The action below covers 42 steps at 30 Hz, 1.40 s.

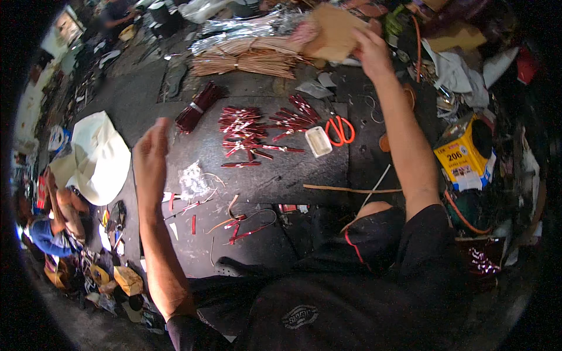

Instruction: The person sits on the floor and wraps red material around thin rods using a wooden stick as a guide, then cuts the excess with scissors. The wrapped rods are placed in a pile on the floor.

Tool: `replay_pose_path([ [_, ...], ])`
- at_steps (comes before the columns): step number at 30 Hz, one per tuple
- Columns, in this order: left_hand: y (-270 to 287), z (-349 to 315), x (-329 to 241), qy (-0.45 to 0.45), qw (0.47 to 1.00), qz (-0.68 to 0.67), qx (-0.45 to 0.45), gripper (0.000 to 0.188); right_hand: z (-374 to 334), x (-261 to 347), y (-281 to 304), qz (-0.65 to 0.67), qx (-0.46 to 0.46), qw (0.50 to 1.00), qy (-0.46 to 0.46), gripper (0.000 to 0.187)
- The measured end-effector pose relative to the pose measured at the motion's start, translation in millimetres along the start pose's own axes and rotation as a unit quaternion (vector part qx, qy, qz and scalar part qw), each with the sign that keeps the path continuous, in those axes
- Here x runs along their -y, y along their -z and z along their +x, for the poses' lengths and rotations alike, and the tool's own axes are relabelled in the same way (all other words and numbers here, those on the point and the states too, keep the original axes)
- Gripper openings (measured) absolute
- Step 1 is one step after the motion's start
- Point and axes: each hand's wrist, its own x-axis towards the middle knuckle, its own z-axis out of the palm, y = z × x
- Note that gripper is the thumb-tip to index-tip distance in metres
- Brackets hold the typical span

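Observation:
At the far right of the work area, my right hand [372, 50] is closed on the edge of a flat brown piece of cardboard [333, 35]. The cardboard is raised over the end of a bundle of copper-coloured rods [246, 63]. My left hand [152, 146] hovers empty at the left, a little blurred, with its fingers stretched upward. Nearest to it lies a tied bundle of dark red strips [199, 108]. Further right is a pile of short, shiny red strips [241, 126], beside a smaller scattered group [291, 120].
A small white tray [318, 142] sits beside orange-handled scissors [341, 130]. Silvery strips [243, 29] lie behind the copper-coloured rods. A yellow box [462, 153] stands at the right, and a white sheet-like piece [99, 158] at the left. Another person [55, 228] sits at the left edge.

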Motion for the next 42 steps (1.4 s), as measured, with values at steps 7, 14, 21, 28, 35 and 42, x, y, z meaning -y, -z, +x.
replay_pose_path([
  [7, -26, -3, 15, -0.011, 0.979, -0.111, 0.173, 0.057, -76, -92, 96, -0.083, -0.149, 0.944, -0.282, 0.072],
  [14, -106, 1, -4, 0.048, 0.924, -0.374, 0.057, 0.055, -152, -5, -218, -0.379, 0.219, 0.838, 0.327, 0.043],
  [21, 21, 20, -39, 0.027, 0.76, -0.648, 0.034, 0.063, -239, 79, -291, -0.136, 0.35, 0.842, 0.388, 0.077],
  [28, -46, -28, -65, -0.032, 0.855, -0.516, -0.037, 0.071, -149, 37, -343, -0.092, 0.211, 0.91, 0.345, 0.061],
  [35, -37, -16, -27, -0.294, 0.94, 0.041, -0.166, 0.068, -179, 68, -344, 0.448, 0.437, 0.749, -0.217, 0.086],
  [42, 14, -1, 19, -0.002, 0.921, -0.352, -0.166, 0.058, -221, 113, -324, 0.263, 0.481, 0.829, 0.113, 0.074],
])
